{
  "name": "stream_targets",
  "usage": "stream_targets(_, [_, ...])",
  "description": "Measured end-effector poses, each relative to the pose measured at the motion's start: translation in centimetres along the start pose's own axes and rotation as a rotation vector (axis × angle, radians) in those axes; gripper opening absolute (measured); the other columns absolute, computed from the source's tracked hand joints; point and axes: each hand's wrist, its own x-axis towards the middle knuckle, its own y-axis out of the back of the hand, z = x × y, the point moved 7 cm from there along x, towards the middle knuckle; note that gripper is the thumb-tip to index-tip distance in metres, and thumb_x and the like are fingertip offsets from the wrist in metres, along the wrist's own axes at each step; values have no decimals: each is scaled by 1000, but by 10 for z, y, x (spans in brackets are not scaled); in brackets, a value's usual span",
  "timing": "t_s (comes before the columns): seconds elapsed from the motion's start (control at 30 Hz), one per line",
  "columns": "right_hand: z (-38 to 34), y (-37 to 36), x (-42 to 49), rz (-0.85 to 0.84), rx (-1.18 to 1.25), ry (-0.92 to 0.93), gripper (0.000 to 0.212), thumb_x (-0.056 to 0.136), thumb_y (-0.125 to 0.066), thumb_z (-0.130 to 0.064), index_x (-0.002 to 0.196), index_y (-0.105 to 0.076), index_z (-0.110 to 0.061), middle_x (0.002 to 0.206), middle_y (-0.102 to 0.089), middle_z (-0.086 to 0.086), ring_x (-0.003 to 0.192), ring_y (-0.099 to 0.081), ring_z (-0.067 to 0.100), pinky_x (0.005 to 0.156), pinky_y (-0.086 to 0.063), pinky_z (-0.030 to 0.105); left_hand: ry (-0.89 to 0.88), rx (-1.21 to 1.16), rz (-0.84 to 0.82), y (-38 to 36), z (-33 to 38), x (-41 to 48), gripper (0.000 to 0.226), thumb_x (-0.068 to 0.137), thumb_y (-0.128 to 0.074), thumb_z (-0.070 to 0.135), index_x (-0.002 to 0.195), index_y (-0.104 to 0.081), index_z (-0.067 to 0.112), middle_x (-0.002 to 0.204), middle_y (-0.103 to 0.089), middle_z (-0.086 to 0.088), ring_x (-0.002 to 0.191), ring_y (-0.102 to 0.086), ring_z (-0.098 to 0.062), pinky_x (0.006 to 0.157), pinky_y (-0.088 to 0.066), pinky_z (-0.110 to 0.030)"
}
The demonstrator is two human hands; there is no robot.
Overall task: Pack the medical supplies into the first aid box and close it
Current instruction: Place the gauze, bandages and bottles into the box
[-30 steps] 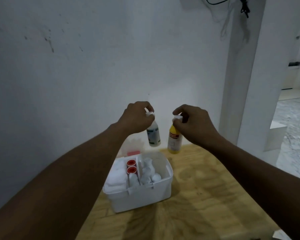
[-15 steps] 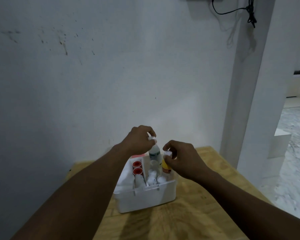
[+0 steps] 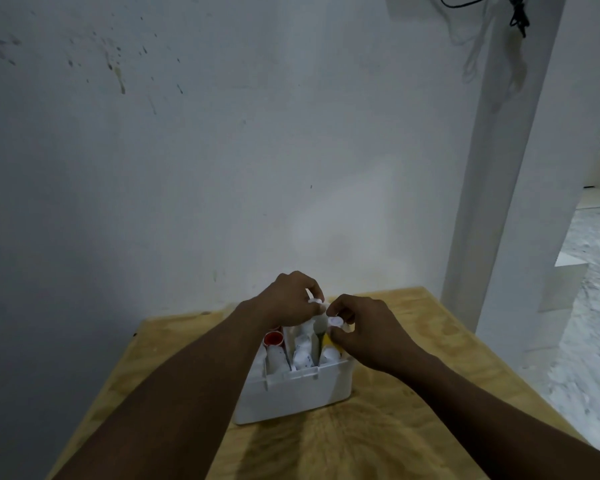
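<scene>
Wall (image 3: 222, 168): a plain white wall, flecked with dark marks at the upper left, filled most of the view behind the table.
Table (image 3: 413, 427): a light plywood table stood against the wall and ran toward the viewer.
Pillar (image 3: 492, 202): a white pillar rose at the table's right, with pale speckled floor (image 3: 586, 323) beyond it.
First aid box (image 3: 291, 393): a white, open-topped plastic box sat near the middle of the table. Upright dividers split its inside into narrow compartments.
Left hand (image 3: 288, 303): it reached in over the back of the box, with the thumb and fingertips pinching the white cap of a bottle.
Right hand (image 3: 368, 330): it hung over the box's right end, fingers curled and pinching a second white cap. The two hands were close together, almost touching.
Left bottle (image 3: 321, 320): a pale bottle hung upright by its cap and dipped into the box beside a divider. Which compartment it was in could not be told.
Yellow bottle (image 3: 327, 337): mostly hidden by the right hand, it showed a strip of yellow in the box's rightmost compartment.
White containers (image 3: 302, 355): several stood upright in the middle compartments.
Red cap (image 3: 273, 338): a round red top showed in a compartment further left, just beside the left wrist.
Cable (image 3: 513, 12): a thin black cable hung at the top right.
</scene>
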Motion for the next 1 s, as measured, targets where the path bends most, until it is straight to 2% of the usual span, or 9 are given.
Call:
stream_targets(0.13, [0,1,0,-23,3,-2,22,77,-58,-39,92,-69,-27,81,-70,-11,78,-64,10,74,-55,42,2,-1,-61,-1,3,2,22,89,-72,32,104,-75,17,80,-64,12,81,-65,-7,77,-52,-27])
stream_targets(0.2, [-1,2,-1,-25,-2,5,23,78,-57,-41,91,-69,-27,81,-70,-11,78,-64,9,74,-55,41,7,-7,-87,-3,3,3,20,89,-72,33,103,-75,18,81,-67,9,85,-68,-11,81,-56,-31])
stream_targets(0.37, [-3,2,-2,-46,30,-4,27,77,-55,-46,88,-69,-26,82,-72,-8,78,-65,10,74,-56,42,-9,-6,-111,-6,10,3,22,89,-71,30,107,-75,18,86,-66,9,84,-66,-11,83,-56,-32])
stream_targets(0.53, [0,9,-5,-27,82,-19,14,80,-62,-39,83,-69,-26,78,-70,-10,78,-65,4,75,-57,37,33,-64,-148,-10,9,3,19,91,-68,30,106,-77,21,90,-68,10,86,-64,-7,81,-52,-28])
stream_targets(0.63, [2,14,-6,0,103,-15,12,84,-65,-33,79,-68,-23,76,-69,-9,75,-64,4,73,-57,37,53,-104,-159,-12,6,3,21,94,-63,26,107,-77,17,98,-74,1,94,-68,-15,82,-54,-29])
stream_targets(0.7, [3,13,-6,-11,116,-10,12,80,-66,-36,79,-68,-24,76,-70,-10,76,-64,3,73,-57,37,60,-110,-166,-13,6,2,23,94,-63,26,108,-78,16,98,-75,-1,94,-69,-16,81,-55,-29])
stream_targets(0.83, [3,9,-7,-34,84,9,15,77,-69,-41,83,-67,-27,76,-69,-12,78,-64,2,75,-55,38,54,-102,-167,-13,7,2,22,94,-64,29,106,-78,17,103,-77,-3,97,-70,-17,93,-57,-39])
stream_targets(1.0, [2,9,-8,-32,74,40,17,77,-71,-43,83,-69,-27,75,-68,-16,77,-63,2,75,-55,36,54,-93,-176,-12,8,0,24,96,-64,31,109,-77,16,98,-75,-1,97,-70,-18,95,-56,-41])
